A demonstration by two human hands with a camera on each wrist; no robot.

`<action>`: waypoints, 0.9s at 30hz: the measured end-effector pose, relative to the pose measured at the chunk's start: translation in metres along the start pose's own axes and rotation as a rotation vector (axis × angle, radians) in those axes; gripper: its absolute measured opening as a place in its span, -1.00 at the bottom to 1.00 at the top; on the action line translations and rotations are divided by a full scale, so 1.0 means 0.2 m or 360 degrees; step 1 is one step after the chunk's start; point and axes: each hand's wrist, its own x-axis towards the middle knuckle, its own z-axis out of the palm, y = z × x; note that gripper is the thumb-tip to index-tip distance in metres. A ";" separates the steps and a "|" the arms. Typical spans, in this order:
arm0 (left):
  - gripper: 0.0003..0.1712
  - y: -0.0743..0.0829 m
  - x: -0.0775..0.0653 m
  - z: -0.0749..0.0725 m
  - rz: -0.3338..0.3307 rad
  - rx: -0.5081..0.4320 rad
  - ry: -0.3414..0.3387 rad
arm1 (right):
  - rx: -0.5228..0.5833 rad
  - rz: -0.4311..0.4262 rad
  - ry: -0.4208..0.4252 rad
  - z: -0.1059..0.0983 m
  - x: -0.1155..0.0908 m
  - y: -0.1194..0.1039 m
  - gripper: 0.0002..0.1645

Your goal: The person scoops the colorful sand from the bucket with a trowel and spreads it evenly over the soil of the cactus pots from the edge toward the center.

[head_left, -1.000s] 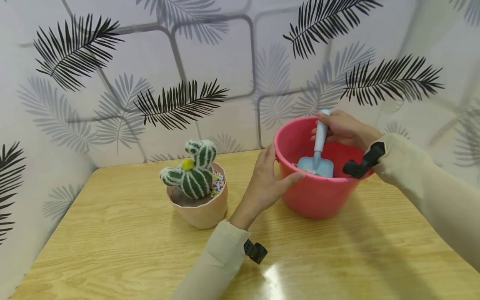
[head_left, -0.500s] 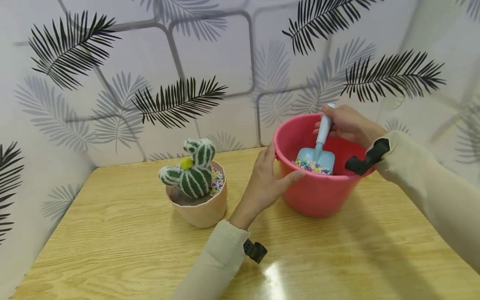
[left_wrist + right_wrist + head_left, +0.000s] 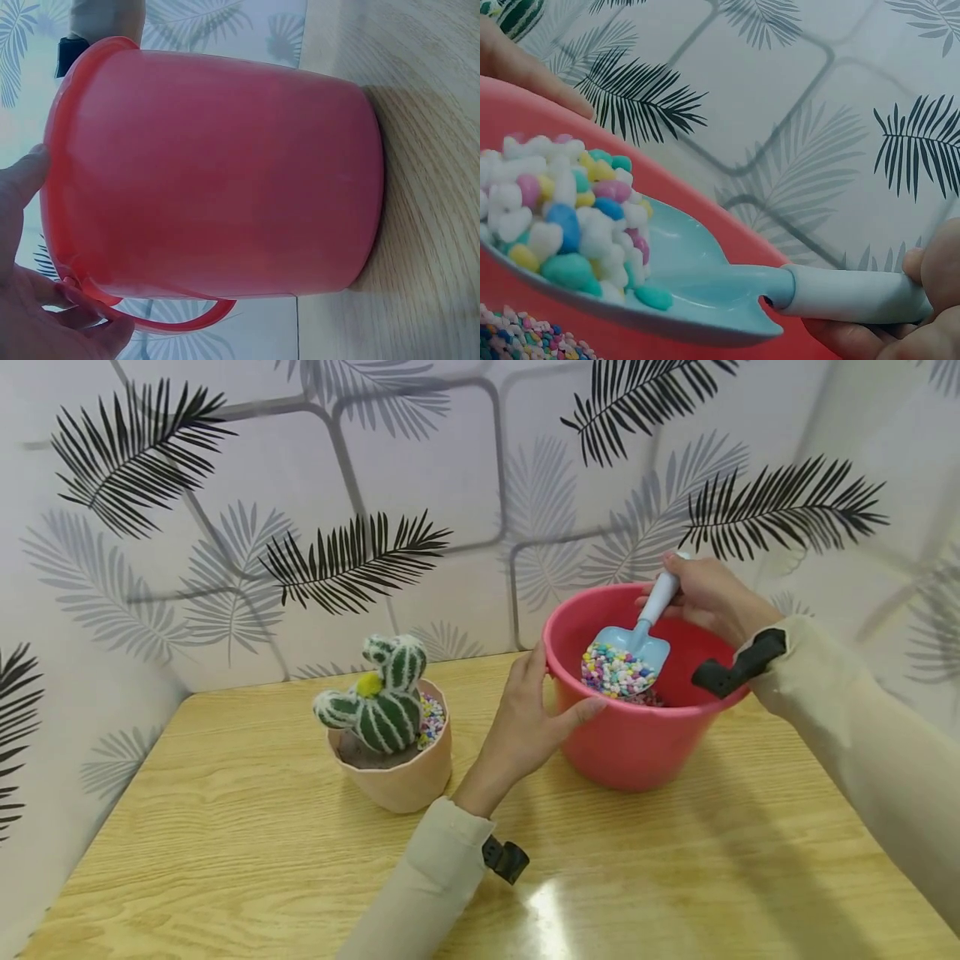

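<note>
My right hand (image 3: 716, 597) grips the white handle of a light blue trowel (image 3: 682, 247), whose blade carries a heap of coloured pebbles (image 3: 577, 217). The blade hangs inside the red bucket (image 3: 637, 752), near its front left rim. More pebbles (image 3: 525, 337) lie at the bottom of the bucket in the right wrist view. My left hand (image 3: 525, 718) holds the bucket's left side, thumb at the rim. In the left wrist view its fingertips (image 3: 116, 334) touch the bucket's red carrying handle (image 3: 187, 325).
Left of the bucket stands a peach flowerpot (image 3: 408, 781) with a knitted cactus (image 3: 386, 718), brown filling and pebbles (image 3: 431, 720) along one side. Both containers stand on a wooden table (image 3: 247, 852). A leaf-patterned wall covering (image 3: 450, 468) rises behind them.
My right hand has lifted the trowel up and tilted it within the bucket, and the pebble heap on its blade has come into sight. My left hand stays on the bucket.
</note>
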 end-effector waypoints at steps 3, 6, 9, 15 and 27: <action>0.02 0.00 0.00 -0.01 0.0020 0.0003 -0.0003 | 0.0007 0.0005 0.0000 0.00 0.00 -0.01 -0.72; -0.02 -0.01 -0.01 -0.02 0.0044 0.0004 -0.0002 | 0.0015 0.0009 0.0004 0.00 0.00 -0.01 -0.70; -0.08 -0.01 -0.01 -0.03 0.0067 0.0013 0.0007 | 0.0035 0.0029 0.0021 0.00 0.00 -0.02 -0.69; -0.18 -0.02 -0.01 -0.05 0.0053 0.0047 0.0007 | 0.0062 0.0001 0.0015 -0.01 0.00 -0.03 -0.72; -0.26 -0.04 -0.04 -0.10 -0.0020 0.0093 0.0002 | 0.0148 0.0051 0.0091 0.00 -0.01 -0.11 -0.74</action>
